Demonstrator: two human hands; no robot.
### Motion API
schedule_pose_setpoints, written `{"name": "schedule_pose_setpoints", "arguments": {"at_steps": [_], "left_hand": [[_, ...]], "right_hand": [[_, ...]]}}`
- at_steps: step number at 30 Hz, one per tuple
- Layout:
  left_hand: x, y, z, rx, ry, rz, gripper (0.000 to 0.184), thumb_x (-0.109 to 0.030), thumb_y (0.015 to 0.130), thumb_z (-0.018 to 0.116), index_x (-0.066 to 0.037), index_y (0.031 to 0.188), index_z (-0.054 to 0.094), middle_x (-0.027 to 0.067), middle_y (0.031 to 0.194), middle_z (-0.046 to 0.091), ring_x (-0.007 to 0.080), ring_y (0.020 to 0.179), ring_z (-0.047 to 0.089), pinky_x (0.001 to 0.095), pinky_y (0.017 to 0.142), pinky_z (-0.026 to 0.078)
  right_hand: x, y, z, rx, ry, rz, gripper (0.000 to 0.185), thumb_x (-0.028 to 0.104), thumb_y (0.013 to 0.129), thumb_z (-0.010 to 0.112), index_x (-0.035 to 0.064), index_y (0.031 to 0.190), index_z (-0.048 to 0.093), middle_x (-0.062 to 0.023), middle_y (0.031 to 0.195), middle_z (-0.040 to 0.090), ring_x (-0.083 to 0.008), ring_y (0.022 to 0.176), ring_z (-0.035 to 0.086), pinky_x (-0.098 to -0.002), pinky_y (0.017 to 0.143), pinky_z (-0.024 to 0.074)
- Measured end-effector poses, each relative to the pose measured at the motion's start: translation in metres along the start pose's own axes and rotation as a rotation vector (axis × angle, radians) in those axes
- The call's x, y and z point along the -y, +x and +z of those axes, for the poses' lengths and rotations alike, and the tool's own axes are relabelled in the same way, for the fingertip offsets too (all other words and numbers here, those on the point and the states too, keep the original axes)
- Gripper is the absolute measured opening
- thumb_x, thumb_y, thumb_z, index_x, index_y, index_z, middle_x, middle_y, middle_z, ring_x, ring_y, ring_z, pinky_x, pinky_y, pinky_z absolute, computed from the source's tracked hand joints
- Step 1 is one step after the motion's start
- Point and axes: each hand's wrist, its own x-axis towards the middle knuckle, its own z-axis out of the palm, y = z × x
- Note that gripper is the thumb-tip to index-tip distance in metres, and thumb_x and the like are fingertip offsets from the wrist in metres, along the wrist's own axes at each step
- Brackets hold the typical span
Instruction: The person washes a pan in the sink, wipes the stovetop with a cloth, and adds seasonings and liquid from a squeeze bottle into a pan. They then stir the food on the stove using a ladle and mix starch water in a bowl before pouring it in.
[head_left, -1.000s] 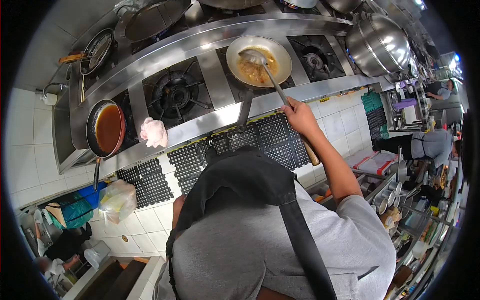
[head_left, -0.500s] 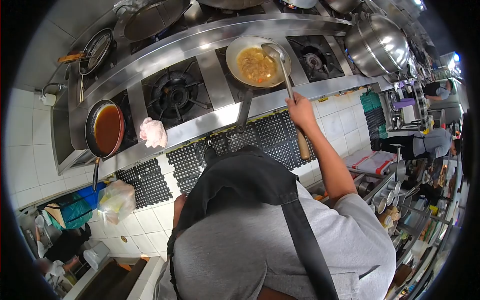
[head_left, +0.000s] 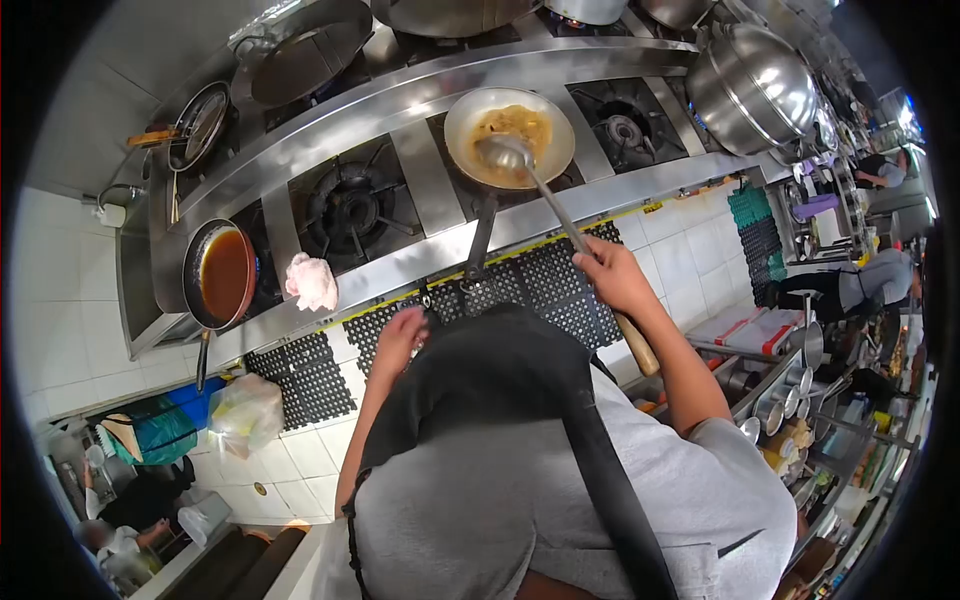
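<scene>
My right hand [head_left: 613,272] is closed around the shaft of a long metal ladle [head_left: 553,198], whose wooden end sticks out below my grip. The ladle's bowl rests in or just over a light-coloured pan [head_left: 561,165] of brownish, saucy food [head_left: 525,122]. This pan sits on a burner, its dark handle [head_left: 482,235] pointing toward me. My left hand [head_left: 401,338] is in front of my apron, slightly blurred, fingers apart and nothing visible in it. Nearest to it on the stove's front edge lies a crumpled pinkish-white cloth [head_left: 312,282].
A pan of reddish-brown sauce [head_left: 229,275] stands at the left, its handle jutting past the edge. Bare burners [head_left: 352,208] flank the middle pan. A big steel pot [head_left: 752,88] stands at the right. Co-workers [head_left: 872,283] are at both far sides; black mats [head_left: 300,372] cover the floor.
The ladle's bowl has moved left and down across the pan, and its wooden end has swung right. My left hand has come up from beside the apron into view.
</scene>
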Motion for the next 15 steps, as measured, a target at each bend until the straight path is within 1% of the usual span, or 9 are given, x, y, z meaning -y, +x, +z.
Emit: {"name": "schedule_pose_setpoints", "arguments": {"at_steps": [2, 3, 4, 5, 7, 8, 11, 12, 15], "left_hand": [[-0.063, 0.018, 0.064, 0.168, 0.120, 0.174, 0.047, -0.038, 0.106, 0.057, -0.006, 0.141, 0.055, 0.0050, 0.112, 0.068, 0.0121, 0.088, 0.067, 0.0265, 0.076, 0.054], [-0.080, 0.020, 0.089, 0.128, 0.111, 0.147, 0.047, -0.039, 0.106, 0.056, -0.006, 0.140, 0.054, 0.0056, 0.109, 0.069, 0.0123, 0.084, 0.067, 0.0258, 0.073, 0.054], [-0.090, 0.022, 0.108, 0.088, 0.102, 0.120, 0.047, -0.040, 0.106, 0.055, -0.007, 0.140, 0.054, 0.0062, 0.106, 0.070, 0.0126, 0.081, 0.068, 0.0250, 0.071, 0.054], [-0.093, 0.028, 0.119, 0.128, 0.074, 0.069, 0.044, -0.038, 0.107, 0.054, -0.007, 0.138, 0.053, 0.0059, 0.105, 0.069, 0.0126, 0.079, 0.068, 0.0246, 0.068, 0.053], [-0.092, 0.043, 0.130, 0.195, 0.017, -0.034, 0.039, -0.036, 0.109, 0.051, -0.008, 0.136, 0.052, 0.0054, 0.101, 0.068, 0.0127, 0.075, 0.068, 0.0238, 0.063, 0.052], [-0.084, 0.053, 0.132, 0.203, 0.026, -0.010, 0.034, -0.033, 0.109, 0.051, -0.006, 0.130, 0.053, 0.0031, 0.090, 0.064, 0.0111, 0.061, 0.062, 0.0259, 0.053, 0.049], [-0.068, 0.069, 0.133, 0.187, -0.035, 0.057, 0.030, -0.030, 0.108, 0.053, -0.006, 0.125, 0.054, 0.0008, 0.081, 0.056, 0.0101, 0.053, 0.052, 0.0273, 0.048, 0.043], [-0.069, 0.068, 0.132, 0.165, -0.059, 0.040, 0.029, -0.028, 0.107, 0.054, -0.005, 0.124, 0.056, -0.0002, 0.077, 0.052, 0.0100, 0.050, 0.044, 0.0282, 0.046, 0.038], [-0.074, 0.066, 0.129, 0.207, -0.114, 0.008, 0.028, -0.027, 0.107, 0.055, -0.005, 0.124, 0.057, -0.0002, 0.076, 0.052, 0.0102, 0.051, 0.044, 0.0278, 0.047, 0.036]], "right_hand": [[-0.014, 0.013, 0.003, -0.056, -0.171, -0.191, 0.044, 0.024, 0.095, 0.065, -0.0022, 0.130, 0.064, -0.0312, 0.100, 0.070, -0.0486, 0.097, 0.067, -0.0476, 0.084, 0.0540], [-0.026, 0.025, 0.008, -0.085, -0.258, -0.279, 0.046, 0.025, 0.095, 0.065, -0.0030, 0.131, 0.063, -0.0315, 0.101, 0.070, -0.0486, 0.098, 0.067, -0.0482, 0.086, 0.0539], [-0.038, 0.041, 0.013, -0.138, -0.299, -0.260, 0.047, 0.028, 0.094, 0.065, -0.0036, 0.130, 0.064, -0.0328, 0.102, 0.069, -0.0488, 0.101, 0.067, -0.0500, 0.089, 0.0530], [-0.038, 0.044, 0.010, -0.166, -0.286, -0.272, 0.047, 0.028, 0.094, 0.065, -0.0036, 0.130, 0.064, -0.0329, 0.102, 0.069, -0.0485, 0.101, 0.067, -0.0501, 0.090, 0.0529], [-0.035, 0.050, 0.008, -0.212, -0.256, -0.304, 0.047, 0.028, 0.094, 0.065, -0.0036, 0.129, 0.064, -0.0330, 0.103, 0.069, -0.0480, 0.101, 0.067, -0.0502, 0.091, 0.0527], [-0.025, 0.041, 0.001, -0.212, -0.197, -0.284, 0.044, 0.026, 0.095, 0.065, -0.0013, 0.129, 0.064, -0.0317, 0.105, 0.069, -0.0472, 0.103, 0.067, -0.0490, 0.091, 0.0530], [-0.016, 0.015, -0.026, -0.193, -0.140, -0.334, 0.042, 0.024, 0.095, 0.064, 0.0011, 0.130, 0.065, -0.0299, 0.105, 0.070, -0.0468, 0.104, 0.067, -0.0478, 0.091, 0.0533], [-0.010, 0.003, -0.036, -0.146, -0.113, -0.278, 0.041, 0.024, 0.095, 0.065, 0.0031, 0.130, 0.065, -0.0284, 0.106, 0.071, -0.0464, 0.104, 0.067, -0.0462, 0.091, 0.0536], [-0.026, -0.005, -0.054, -0.120, -0.189, -0.343, 0.041, 0.024, 0.094, 0.066, 0.0029, 0.129, 0.065, -0.0288, 0.106, 0.071, -0.0465, 0.102, 0.067, -0.0483, 0.090, 0.0538]]}}
